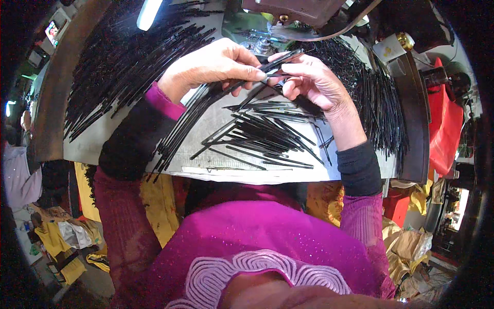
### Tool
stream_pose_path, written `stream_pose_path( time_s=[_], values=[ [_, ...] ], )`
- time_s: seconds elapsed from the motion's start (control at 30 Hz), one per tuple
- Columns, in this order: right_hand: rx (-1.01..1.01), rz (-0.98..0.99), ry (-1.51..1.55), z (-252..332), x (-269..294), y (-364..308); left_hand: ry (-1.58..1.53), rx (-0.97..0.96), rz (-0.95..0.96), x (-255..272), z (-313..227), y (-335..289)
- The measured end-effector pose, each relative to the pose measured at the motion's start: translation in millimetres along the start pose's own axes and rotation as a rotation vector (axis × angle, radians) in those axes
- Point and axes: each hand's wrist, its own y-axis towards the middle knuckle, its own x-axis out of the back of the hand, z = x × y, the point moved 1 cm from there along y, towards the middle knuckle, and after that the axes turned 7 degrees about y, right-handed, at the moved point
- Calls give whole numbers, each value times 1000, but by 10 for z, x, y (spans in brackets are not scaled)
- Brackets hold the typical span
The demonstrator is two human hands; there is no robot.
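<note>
My left hand is closed on a bundle of thin black strips, thumb on top. The bundle trails down and left to the table's front edge. Close beside it, my right hand pinches black strips near their upper ends. Both hands hover just in front of a sewing machine's metal plate. Under them, several loose black strips lie crossed on the pale tabletop. The exact number of strips in each hand cannot be made out.
A large heap of black strips covers the table's left side, another its right. The machine head overhangs the far middle. A white thread cone lies at the far right, above a red bag. A dark raised edge borders the left.
</note>
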Motion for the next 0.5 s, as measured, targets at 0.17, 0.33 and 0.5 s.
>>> stream_pose_path(
  time_s=[0.17, 0.33, 0.5],
  values=[
    [115, -53, 75, 19, 85, 8, 51, 71, -153, 140, 5, -34],
    [220, -155, 116, 61, 142, 27, -60, -108, -327, 251, 143, 21],
    [300, -250, 122, 29, 119, 61, -274, -113, -313, 235, 190, 89]
  ],
)
